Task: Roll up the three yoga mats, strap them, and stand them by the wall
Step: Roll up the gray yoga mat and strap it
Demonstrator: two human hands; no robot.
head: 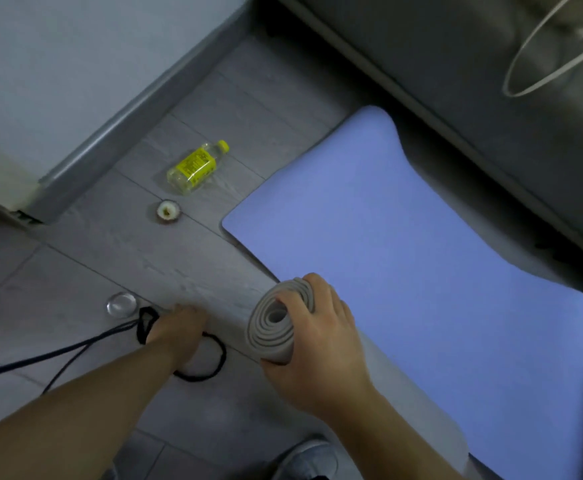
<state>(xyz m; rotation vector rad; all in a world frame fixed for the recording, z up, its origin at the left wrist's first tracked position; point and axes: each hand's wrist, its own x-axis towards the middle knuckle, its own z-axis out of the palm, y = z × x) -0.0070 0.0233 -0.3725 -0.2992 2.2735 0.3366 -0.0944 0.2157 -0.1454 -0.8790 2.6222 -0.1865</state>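
Grey roll: on floor at purple mat edge, right hand clamped round its end.
Left hand: on black strap; grip unclear.
Risk: one-handed hold slackens, coil springs open before strapping.

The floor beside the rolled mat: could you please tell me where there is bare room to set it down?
Bare floor lies between the yellow bottle and the blue mat, and ahead of the rolled grey mat. It is crowded by the left hand, where the black strap and a clear disc lie.
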